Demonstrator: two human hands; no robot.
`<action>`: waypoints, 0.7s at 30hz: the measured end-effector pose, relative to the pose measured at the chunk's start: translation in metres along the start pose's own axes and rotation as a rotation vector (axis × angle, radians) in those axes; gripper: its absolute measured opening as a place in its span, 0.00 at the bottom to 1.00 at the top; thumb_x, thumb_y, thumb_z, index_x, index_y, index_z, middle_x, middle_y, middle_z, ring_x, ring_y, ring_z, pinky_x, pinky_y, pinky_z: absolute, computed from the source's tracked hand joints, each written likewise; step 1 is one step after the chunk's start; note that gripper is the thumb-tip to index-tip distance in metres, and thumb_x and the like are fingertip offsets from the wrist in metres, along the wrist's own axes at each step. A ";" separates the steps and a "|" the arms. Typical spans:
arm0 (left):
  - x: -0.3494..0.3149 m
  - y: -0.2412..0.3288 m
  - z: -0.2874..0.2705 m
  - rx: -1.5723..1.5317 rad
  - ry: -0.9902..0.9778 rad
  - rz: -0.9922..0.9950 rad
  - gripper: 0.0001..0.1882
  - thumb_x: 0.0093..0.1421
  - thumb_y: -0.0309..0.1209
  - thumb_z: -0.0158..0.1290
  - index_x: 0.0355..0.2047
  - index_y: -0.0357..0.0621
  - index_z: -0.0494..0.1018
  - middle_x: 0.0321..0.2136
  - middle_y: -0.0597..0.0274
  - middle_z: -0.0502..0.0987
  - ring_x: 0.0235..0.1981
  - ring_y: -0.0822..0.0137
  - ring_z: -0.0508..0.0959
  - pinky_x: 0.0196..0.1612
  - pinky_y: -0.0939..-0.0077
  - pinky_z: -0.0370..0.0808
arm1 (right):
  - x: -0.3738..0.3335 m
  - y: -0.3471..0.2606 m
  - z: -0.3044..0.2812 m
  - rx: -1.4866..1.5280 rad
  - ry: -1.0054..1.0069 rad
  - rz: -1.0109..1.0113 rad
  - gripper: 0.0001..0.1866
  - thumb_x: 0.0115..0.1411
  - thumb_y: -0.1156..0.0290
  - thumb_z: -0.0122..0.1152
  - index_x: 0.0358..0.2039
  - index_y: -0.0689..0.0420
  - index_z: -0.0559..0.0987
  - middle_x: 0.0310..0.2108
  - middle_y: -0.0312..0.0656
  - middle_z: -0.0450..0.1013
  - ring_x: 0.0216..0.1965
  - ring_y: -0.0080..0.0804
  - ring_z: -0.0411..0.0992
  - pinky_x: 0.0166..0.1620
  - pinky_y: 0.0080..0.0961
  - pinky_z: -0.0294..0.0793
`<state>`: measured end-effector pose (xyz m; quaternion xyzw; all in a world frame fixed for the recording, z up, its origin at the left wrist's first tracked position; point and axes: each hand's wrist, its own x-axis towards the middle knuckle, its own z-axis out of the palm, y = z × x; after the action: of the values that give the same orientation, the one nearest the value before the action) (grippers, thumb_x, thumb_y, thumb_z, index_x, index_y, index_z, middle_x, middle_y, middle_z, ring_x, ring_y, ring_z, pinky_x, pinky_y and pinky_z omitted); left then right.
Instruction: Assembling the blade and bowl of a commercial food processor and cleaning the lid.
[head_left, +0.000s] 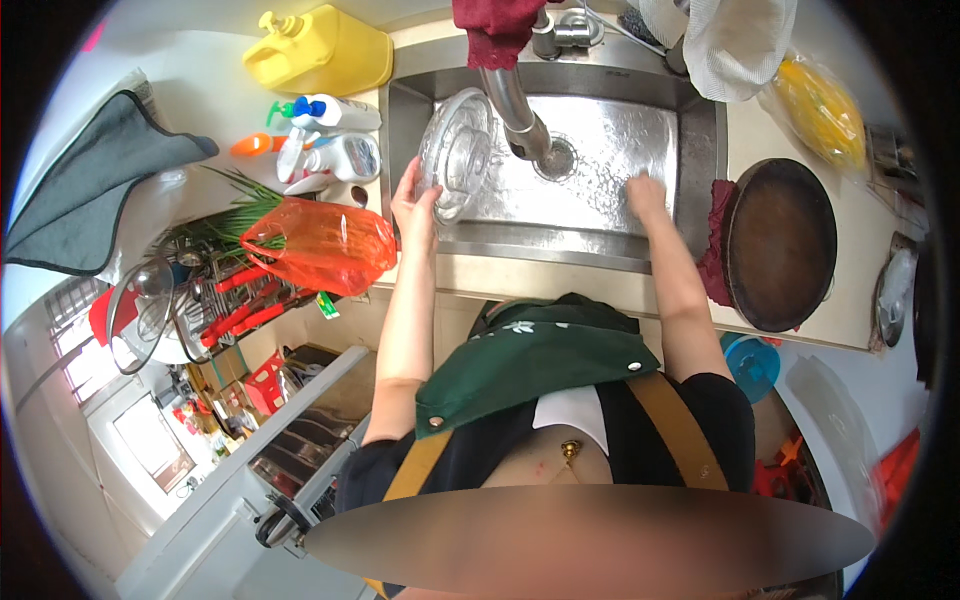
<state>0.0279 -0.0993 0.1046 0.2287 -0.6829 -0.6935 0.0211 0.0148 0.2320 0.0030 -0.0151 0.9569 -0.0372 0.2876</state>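
My left hand [413, 205] grips the near edge of a round, shiny, see-through dish [455, 155], its thumb on the rim. The dish is tilted up on its side over the left part of the steel sink [600, 252]. It may be a bowl or a lid; I cannot tell which. My right hand [648, 193] is closed over the right side of the basin, fingers curled downward. Anything inside that hand is hidden. Between the two hands, the faucet [515, 110] points down toward the drain [557, 160]. The basin floor is wet.
Left of the sink are a yellow jug [320, 52], several bottles [340, 155] and a red plastic bag [325, 245] with green stalks. A dark round pan [782, 245] leans on the right counter, a maroon cloth beside it. Another maroon cloth [492, 30] hangs over the faucet.
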 end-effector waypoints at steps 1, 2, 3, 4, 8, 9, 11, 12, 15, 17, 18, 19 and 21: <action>-0.001 0.000 -0.001 -0.041 -0.007 -0.011 0.29 0.40 0.13 0.45 0.47 0.34 0.60 0.45 0.53 0.63 0.46 0.66 0.64 0.47 0.77 0.61 | -0.004 -0.004 0.020 0.213 -0.077 0.106 0.10 0.44 0.69 0.51 0.27 0.58 0.76 0.31 0.52 0.70 0.36 0.43 0.68 0.39 0.34 0.67; 0.004 -0.001 0.000 -0.064 -0.006 0.043 0.29 0.40 0.13 0.45 0.47 0.34 0.60 0.45 0.53 0.63 0.46 0.66 0.64 0.47 0.77 0.61 | -0.004 -0.009 0.033 0.221 -0.021 0.120 0.12 0.42 0.67 0.52 0.27 0.58 0.77 0.33 0.51 0.70 0.36 0.43 0.69 0.41 0.33 0.67; 0.005 -0.001 -0.002 -0.071 -0.008 0.052 0.29 0.40 0.13 0.46 0.47 0.34 0.60 0.46 0.53 0.63 0.46 0.66 0.64 0.48 0.77 0.61 | -0.006 -0.013 0.044 0.307 0.079 0.061 0.12 0.43 0.67 0.52 0.28 0.57 0.77 0.32 0.50 0.70 0.34 0.43 0.70 0.40 0.34 0.67; -0.001 -0.003 -0.004 -0.065 0.030 -0.023 0.29 0.39 0.13 0.46 0.47 0.34 0.60 0.46 0.53 0.63 0.47 0.65 0.64 0.48 0.77 0.60 | -0.006 -0.020 0.050 0.476 0.099 0.064 0.10 0.46 0.69 0.51 0.26 0.60 0.75 0.25 0.50 0.71 0.28 0.44 0.70 0.36 0.32 0.68; -0.004 -0.008 -0.008 -0.136 0.010 0.022 0.29 0.40 0.13 0.44 0.47 0.32 0.59 0.46 0.53 0.63 0.46 0.66 0.64 0.48 0.78 0.61 | 0.010 -0.049 0.046 1.191 -0.080 0.049 0.11 0.47 0.69 0.54 0.31 0.60 0.73 0.27 0.45 0.71 0.26 0.32 0.71 0.29 0.24 0.71; -0.005 -0.008 -0.010 -0.142 0.051 0.034 0.29 0.40 0.13 0.44 0.47 0.32 0.59 0.46 0.53 0.63 0.46 0.66 0.64 0.48 0.78 0.61 | 0.016 -0.056 0.043 1.577 -0.246 0.174 0.13 0.47 0.68 0.56 0.34 0.60 0.71 0.29 0.45 0.71 0.28 0.31 0.71 0.27 0.21 0.71; -0.009 -0.009 -0.016 -0.187 0.045 0.026 0.29 0.41 0.13 0.44 0.48 0.32 0.58 0.46 0.53 0.63 0.47 0.66 0.64 0.48 0.78 0.61 | 0.033 -0.072 0.033 1.794 -0.330 0.177 0.14 0.49 0.68 0.54 0.36 0.61 0.70 0.30 0.44 0.70 0.28 0.28 0.71 0.26 0.18 0.71; -0.009 -0.009 -0.018 -0.189 0.081 0.032 0.29 0.41 0.13 0.44 0.48 0.32 0.58 0.46 0.53 0.63 0.47 0.66 0.64 0.48 0.78 0.61 | 0.046 -0.081 0.023 2.001 -0.333 0.236 0.15 0.51 0.68 0.52 0.38 0.62 0.68 0.31 0.43 0.70 0.28 0.25 0.70 0.25 0.15 0.70; -0.012 -0.011 -0.023 -0.196 0.104 0.034 0.29 0.41 0.13 0.44 0.48 0.34 0.59 0.45 0.58 0.63 0.40 0.69 0.67 0.40 0.82 0.66 | 0.086 -0.113 -0.028 2.335 -0.434 -0.083 0.14 0.53 0.69 0.48 0.40 0.61 0.67 0.32 0.42 0.69 0.29 0.29 0.70 0.28 0.22 0.72; -0.013 -0.013 -0.026 -0.207 0.147 0.052 0.29 0.41 0.13 0.44 0.48 0.34 0.59 0.45 0.58 0.63 0.40 0.68 0.67 0.40 0.82 0.66 | 0.112 -0.134 -0.071 2.256 -0.219 -0.198 0.14 0.55 0.68 0.44 0.40 0.61 0.67 0.33 0.43 0.69 0.29 0.32 0.70 0.30 0.27 0.72; -0.013 -0.014 -0.027 -0.214 0.144 0.032 0.29 0.41 0.13 0.44 0.48 0.34 0.58 0.45 0.57 0.63 0.41 0.68 0.67 0.40 0.82 0.66 | 0.122 -0.141 -0.090 2.126 -0.068 -0.377 0.15 0.56 0.66 0.42 0.40 0.61 0.67 0.33 0.44 0.69 0.29 0.34 0.71 0.31 0.29 0.72; -0.014 -0.015 -0.029 -0.220 0.147 0.038 0.29 0.41 0.13 0.44 0.48 0.33 0.58 0.45 0.57 0.63 0.41 0.68 0.67 0.41 0.81 0.66 | 0.131 -0.143 -0.105 2.101 -0.107 -0.309 0.15 0.56 0.66 0.42 0.40 0.61 0.67 0.33 0.44 0.69 0.29 0.34 0.71 0.31 0.29 0.72; -0.015 -0.016 -0.032 -0.250 0.176 0.034 0.30 0.41 0.14 0.44 0.49 0.33 0.57 0.47 0.55 0.61 0.45 0.67 0.64 0.45 0.79 0.62 | 0.143 -0.148 -0.117 2.093 -0.187 -0.480 0.20 0.52 0.62 0.53 0.41 0.61 0.64 0.32 0.41 0.68 0.33 0.29 0.68 0.36 0.25 0.70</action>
<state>0.0570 -0.1229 0.0946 0.2726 -0.5904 -0.7500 0.1210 -0.1675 0.0843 0.0335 0.0484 0.3962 -0.8913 0.2150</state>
